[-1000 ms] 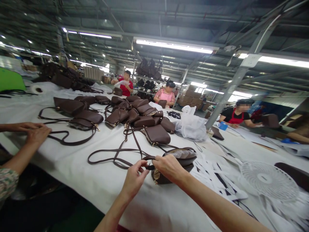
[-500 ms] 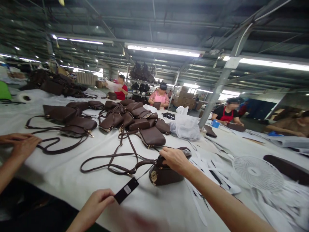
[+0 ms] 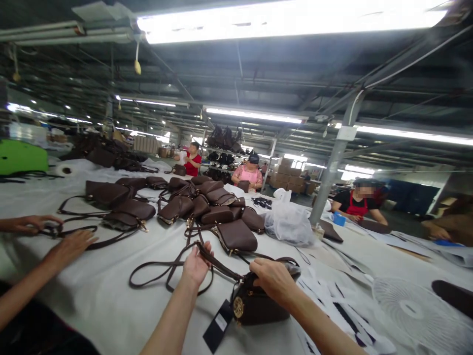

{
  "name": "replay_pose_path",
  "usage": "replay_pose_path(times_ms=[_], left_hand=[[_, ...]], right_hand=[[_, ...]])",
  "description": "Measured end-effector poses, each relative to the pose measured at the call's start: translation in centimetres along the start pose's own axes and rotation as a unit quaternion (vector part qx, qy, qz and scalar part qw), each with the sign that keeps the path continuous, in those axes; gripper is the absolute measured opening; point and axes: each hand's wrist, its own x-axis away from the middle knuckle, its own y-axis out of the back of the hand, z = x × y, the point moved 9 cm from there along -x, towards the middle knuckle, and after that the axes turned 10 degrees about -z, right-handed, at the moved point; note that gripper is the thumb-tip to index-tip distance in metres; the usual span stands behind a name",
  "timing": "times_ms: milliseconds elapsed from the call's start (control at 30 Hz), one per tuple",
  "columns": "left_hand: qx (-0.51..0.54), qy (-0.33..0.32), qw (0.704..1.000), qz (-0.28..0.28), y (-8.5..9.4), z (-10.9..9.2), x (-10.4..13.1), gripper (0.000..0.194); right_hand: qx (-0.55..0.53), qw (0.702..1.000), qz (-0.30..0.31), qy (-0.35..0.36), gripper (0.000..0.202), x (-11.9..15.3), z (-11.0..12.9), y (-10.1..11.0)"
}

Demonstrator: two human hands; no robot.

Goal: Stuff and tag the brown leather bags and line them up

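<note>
A dark brown handbag [image 3: 264, 305] stands at the near edge of the white-covered table, a round gold ornament on its left end. My right hand [image 3: 273, 278] is closed on the top of this bag. My left hand [image 3: 199, 264] is closed around the bag's brown strap [image 3: 223, 268], left of the bag, with the palm partly upward. A black hang tag [image 3: 218, 326] with a white label dangles beside the ornament, touched by neither hand. More strap lies in loops on the cloth under my left wrist.
Brown bags [image 3: 218, 214] are heaped mid-table, with clear plastic [image 3: 288, 224] to their right. Another person's hands [image 3: 70, 246] handle a strap at left. White strips and a white fan [image 3: 410, 308] lie at right. A metal post [image 3: 328, 182] and several seated or standing people are beyond.
My left hand has let go of the black tag and moved up to the strap. My right hand stays on the bag. The view has tilted upward, and the other person's hands have moved apart.
</note>
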Motion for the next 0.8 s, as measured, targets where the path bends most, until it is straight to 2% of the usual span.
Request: replay_pose_path(times_ms=[33, 100, 167, 233, 267, 367, 433, 467, 533, 600, 700, 800], left_hand=[[0.006, -0.031, 0.999, 0.020, -1.5, -1.5, 0.4, 0.025], [-0.042, -0.096, 0.989, 0.101, -5.2, -4.0, 2.1, 0.015], [-0.176, -0.150, 0.949, 0.215, -9.3, -4.6, 4.8, 0.023], [-0.346, -0.178, 0.867, 0.310, -12.4, -3.4, 7.4, 0.028], [-0.423, -0.172, 0.823, 0.339, -13.3, -2.4, 8.3, 0.027], [-0.596, -0.113, 0.687, 0.400, -14.4, 0.8, 10.0, 0.015], [-0.643, -0.110, 0.623, 0.432, -15.3, 1.8, 10.5, 0.009], [-0.647, -0.126, 0.607, 0.444, -16.0, 2.0, 10.6, 0.013], [-0.635, -0.159, 0.603, 0.456, -17.3, 2.0, 10.4, 0.020], [-0.622, -0.163, 0.613, 0.459, -17.7, 2.2, 9.9, 0.019], [-0.604, -0.145, 0.634, 0.460, -17.1, 2.6, 9.1, 0.015], [-0.587, -0.126, 0.666, 0.442, -16.1, 2.3, 8.5, 0.017]], right_hand=[[-0.004, 1.000, -0.002, -0.004, 0.012, -0.1, 0.0, -0.2], [-0.023, 1.000, -0.012, -0.012, 0.014, -0.3, -0.2, -0.1], [-0.078, 0.996, -0.042, -0.021, 0.013, -0.4, -0.5, 0.9], [-0.155, 0.980, -0.112, -0.052, 0.003, -0.3, -1.5, 3.4], [-0.194, 0.965, -0.159, -0.078, 0.009, -0.1, -2.3, 5.1], [-0.287, 0.910, -0.270, -0.130, 0.022, 0.4, -3.8, 10.4], [-0.313, 0.905, -0.273, -0.093, 0.023, -0.6, -2.9, 13.0], [-0.307, 0.915, -0.253, -0.060, 0.033, -1.5, -2.1, 13.8], [-0.287, 0.937, -0.197, -0.003, 0.052, -3.5, -0.8, 14.5], [-0.270, 0.951, -0.149, 0.038, 0.054, -5.3, -0.3, 14.3], [-0.234, 0.963, -0.097, 0.097, 0.050, -7.1, 0.2, 13.3], [-0.247, 0.957, -0.106, 0.111, 0.055, -8.5, 0.1, 12.7]])
